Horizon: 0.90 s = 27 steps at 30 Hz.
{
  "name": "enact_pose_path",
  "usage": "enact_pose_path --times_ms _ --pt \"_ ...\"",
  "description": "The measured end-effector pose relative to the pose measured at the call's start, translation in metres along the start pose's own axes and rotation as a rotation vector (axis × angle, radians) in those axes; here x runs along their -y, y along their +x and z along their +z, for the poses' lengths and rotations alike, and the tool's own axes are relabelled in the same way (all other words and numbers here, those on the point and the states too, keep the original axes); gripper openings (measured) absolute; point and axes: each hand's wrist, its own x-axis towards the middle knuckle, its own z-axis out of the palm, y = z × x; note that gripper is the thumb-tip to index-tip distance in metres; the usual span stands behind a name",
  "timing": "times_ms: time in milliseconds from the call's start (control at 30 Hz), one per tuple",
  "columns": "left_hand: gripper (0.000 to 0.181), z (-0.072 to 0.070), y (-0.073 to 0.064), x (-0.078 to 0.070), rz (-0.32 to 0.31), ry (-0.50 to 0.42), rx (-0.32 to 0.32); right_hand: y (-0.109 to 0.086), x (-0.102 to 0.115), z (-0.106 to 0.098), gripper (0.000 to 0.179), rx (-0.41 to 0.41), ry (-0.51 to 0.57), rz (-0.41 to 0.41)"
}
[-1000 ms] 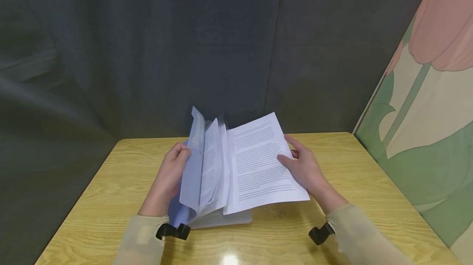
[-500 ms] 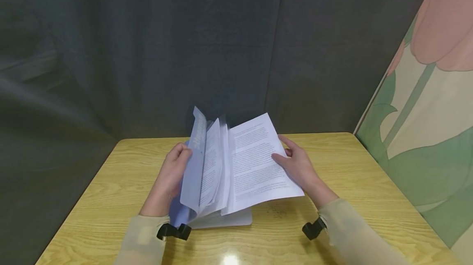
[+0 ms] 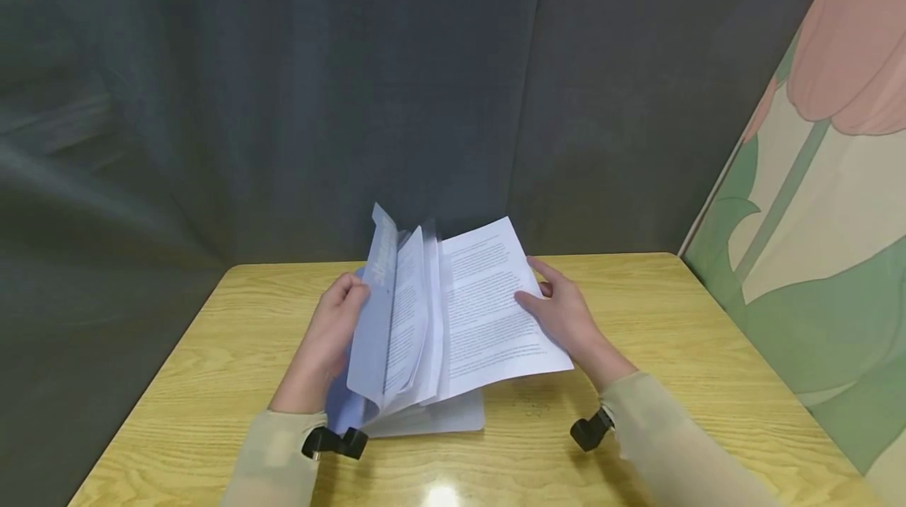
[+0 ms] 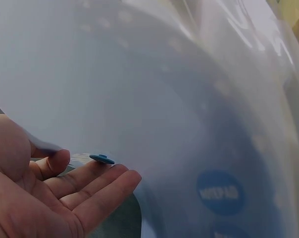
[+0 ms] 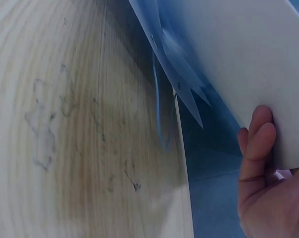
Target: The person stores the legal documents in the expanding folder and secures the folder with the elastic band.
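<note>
A translucent blue plastic folder [image 3: 370, 334] stands spread apart on the table, with several printed sheets [image 3: 406, 303] between its leaves. My left hand [image 3: 333, 322] pinches the edge of its raised cover; a blue snap button [image 4: 102, 159] shows by the fingers in the left wrist view. To the right, a printed paper [image 3: 488, 310], slanted and partly among the folder's leaves, is pinched at its right edge between the thumb and fingers of my right hand [image 3: 562, 318]. In the right wrist view its blank back [image 5: 248, 54] faces the camera.
The yellow wood-grain table [image 3: 212, 381] ends at a dark curtain [image 3: 425, 98] behind. A wall with a tulip picture [image 3: 814, 255] rises on the right. A thin blue cord [image 5: 158, 104] hangs in a loop near the folder's leaves in the right wrist view.
My right hand has moved left and slightly up with the paper, whose left edge now sits further in among the folder's leaves. The left hand and cover have barely shifted.
</note>
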Motion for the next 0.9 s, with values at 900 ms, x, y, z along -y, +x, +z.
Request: enact_pose_path --times_ms 900 --pt "0.018 0.004 -0.002 -0.002 0.000 -0.001 -0.021 -0.015 0.006 0.062 0.071 -0.095 0.039 -0.022"
